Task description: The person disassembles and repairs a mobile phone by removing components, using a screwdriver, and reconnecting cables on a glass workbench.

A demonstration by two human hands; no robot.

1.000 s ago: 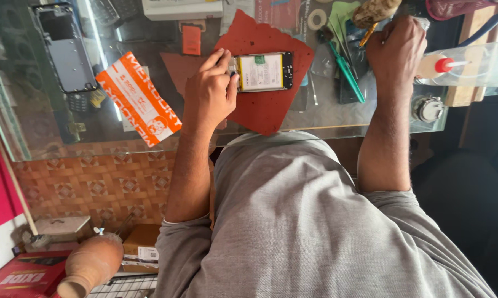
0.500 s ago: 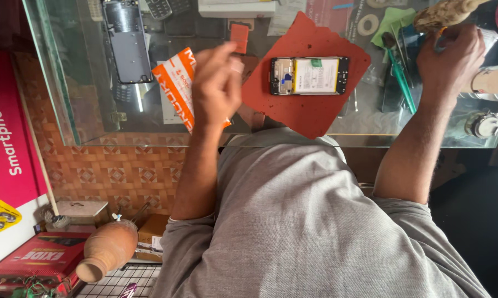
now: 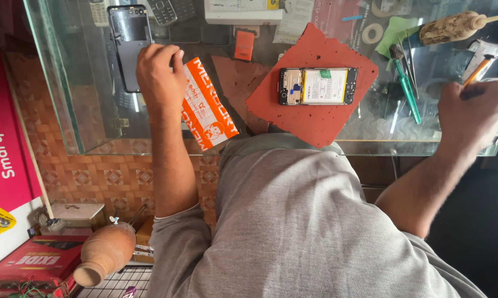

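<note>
glass counter top is seen from above, a red mat laid on it with an opened smartphone lying long axis crosswise. the left hand is closed over the upper end of an orange-and-white packet, which slants down toward the mat. the right hand is curled round an orange-tipped tool, farther from the phone.
</note>
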